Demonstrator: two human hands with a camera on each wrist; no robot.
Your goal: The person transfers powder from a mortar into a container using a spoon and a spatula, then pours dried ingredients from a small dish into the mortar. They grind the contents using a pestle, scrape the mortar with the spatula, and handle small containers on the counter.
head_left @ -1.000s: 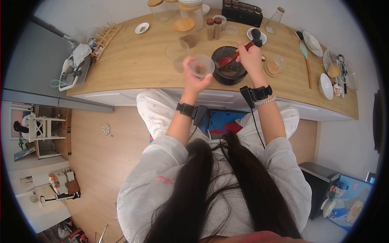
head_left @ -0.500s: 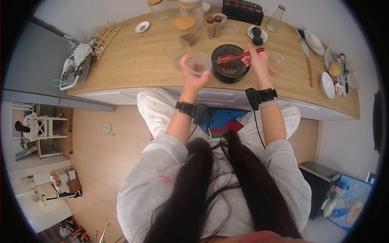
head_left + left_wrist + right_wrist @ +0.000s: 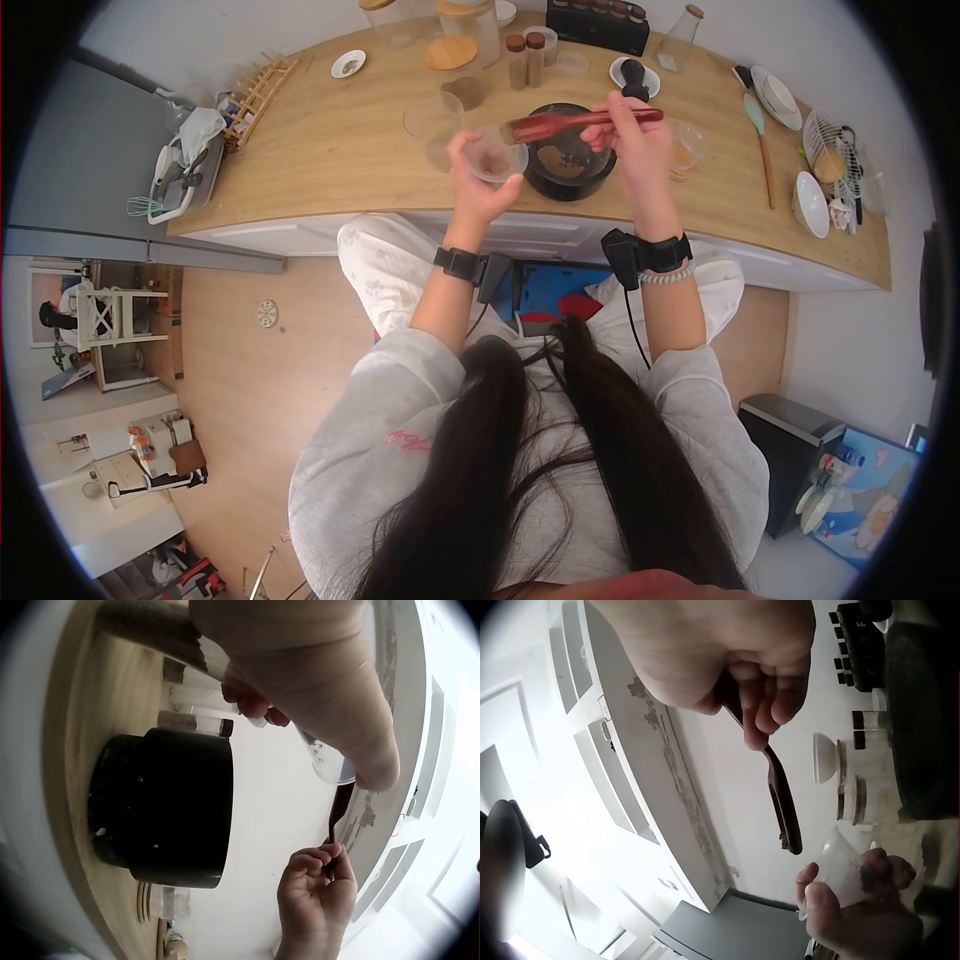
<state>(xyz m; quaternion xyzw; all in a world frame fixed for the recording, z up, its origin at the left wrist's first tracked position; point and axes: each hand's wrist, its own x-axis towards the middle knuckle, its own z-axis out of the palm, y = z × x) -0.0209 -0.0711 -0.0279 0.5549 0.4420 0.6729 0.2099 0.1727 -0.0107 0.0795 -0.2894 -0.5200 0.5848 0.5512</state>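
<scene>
In the head view my left hand (image 3: 481, 192) grips a small clear plastic cup (image 3: 494, 163) between thumb and fingers, tilted, with some brown powder inside. My right hand (image 3: 640, 140) pinches the handle of a red brush (image 3: 560, 122), its brown tip at the cup's rim. Below the brush, a black mortar (image 3: 591, 186) with brown powder on its inside stands on the counter. The right wrist view shows the brush (image 3: 781, 802) pointing down at the cup (image 3: 838, 876), with bits stuck at its end. In the left wrist view the mortar (image 3: 184, 810) is beside the raised cup.
Behind the mortar, a black pestle (image 3: 633, 75) lies on a white dish. Two spice jars (image 3: 517, 65), a wooden-lidded jar (image 3: 458, 88) and a black spice rack (image 3: 597, 25) stand at the back. To the right lie a spatula (image 3: 762, 150) and white bowl (image 3: 811, 204).
The brush has come up out of the mortar and moved left to the cup's rim, my right hand rising with it. My left hand stays nearly in place with the cup.
</scene>
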